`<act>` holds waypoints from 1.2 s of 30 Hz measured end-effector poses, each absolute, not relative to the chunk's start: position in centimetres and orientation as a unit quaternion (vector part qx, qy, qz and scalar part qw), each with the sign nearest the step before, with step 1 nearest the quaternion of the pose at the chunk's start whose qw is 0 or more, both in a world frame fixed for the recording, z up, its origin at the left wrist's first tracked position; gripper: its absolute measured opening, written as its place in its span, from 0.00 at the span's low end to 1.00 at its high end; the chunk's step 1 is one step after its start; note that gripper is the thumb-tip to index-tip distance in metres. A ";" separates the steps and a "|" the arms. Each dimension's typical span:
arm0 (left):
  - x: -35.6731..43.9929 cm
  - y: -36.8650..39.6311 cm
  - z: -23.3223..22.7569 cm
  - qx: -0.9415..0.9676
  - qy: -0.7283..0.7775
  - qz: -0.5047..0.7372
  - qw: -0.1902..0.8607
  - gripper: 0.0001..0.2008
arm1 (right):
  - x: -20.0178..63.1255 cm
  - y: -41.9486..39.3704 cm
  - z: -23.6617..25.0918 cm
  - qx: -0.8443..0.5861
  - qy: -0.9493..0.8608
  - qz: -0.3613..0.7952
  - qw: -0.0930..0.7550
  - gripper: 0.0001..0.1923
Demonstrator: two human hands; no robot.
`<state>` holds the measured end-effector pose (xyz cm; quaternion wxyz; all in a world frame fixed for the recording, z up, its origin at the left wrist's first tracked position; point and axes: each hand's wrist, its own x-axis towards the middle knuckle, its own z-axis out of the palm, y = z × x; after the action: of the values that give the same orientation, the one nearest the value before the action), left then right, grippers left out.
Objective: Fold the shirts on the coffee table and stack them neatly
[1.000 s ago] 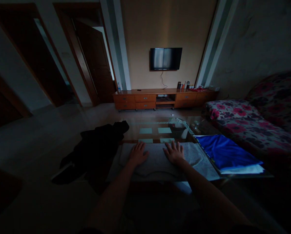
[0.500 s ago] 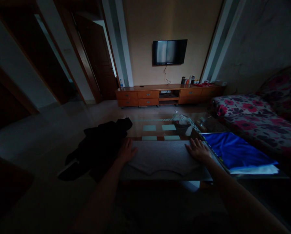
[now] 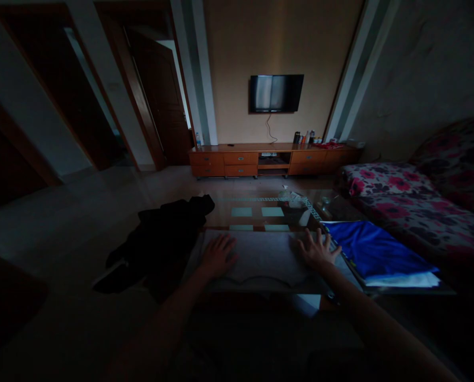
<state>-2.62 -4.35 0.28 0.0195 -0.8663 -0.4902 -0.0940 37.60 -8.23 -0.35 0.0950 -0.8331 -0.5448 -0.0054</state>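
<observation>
Grey garment (image 3: pixel 264 260) lies flat on the glass table (image 3: pixel 256 200), likely light, soft, best taken by side edges; left hand (image 3: pixel 218 256) at its nine o'clock, right hand (image 3: pixel 315 251) at three, fingers spread, gripping nothing; farther out, dark clothes (image 3: pixel 161 239) at nine, blue cloth (image 3: pixel 380 249) at three.

The left forearm (image 3: pixel 177 307) and right forearm (image 3: pixel 364 313) are stretched forward, set apart. The left hand (image 3: pixel 218 257) is held palm down, flat; the right hand (image 3: pixel 317 251) is spread, its fingers (image 3: pixel 309 239) fanned wide.
</observation>
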 end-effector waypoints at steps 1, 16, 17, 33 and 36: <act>-2.5 -4.6 0.1 -0.868 -0.491 -0.080 0.008 0.32 | 37.3 -8.5 -0.7 -0.833 -0.545 0.012 0.095 0.39; -0.3 -5.8 -0.3 -0.888 -0.451 -0.089 0.001 0.34 | 31.5 -9.4 -0.8 -0.773 -0.629 0.050 0.060 0.44; -0.4 -5.9 -0.6 -0.889 -0.450 -0.086 -0.004 0.34 | 31.1 -9.6 -0.9 -0.773 -0.629 0.059 0.058 0.44; 2.2 -6.3 -1.0 -0.899 -0.430 -0.085 -0.010 0.32 | 28.6 -8.9 -0.6 -0.685 -0.725 0.050 0.042 0.35; 2.1 -6.5 -1.1 -0.897 -0.437 -0.069 -0.020 0.33 | 28.4 -9.0 -0.9 -0.692 -0.718 0.065 0.030 0.36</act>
<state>2.14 -6.52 -1.11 -0.0205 -0.8967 -0.4368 -0.0689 28.40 -8.97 -0.89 0.0296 -0.6923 -0.7180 0.0650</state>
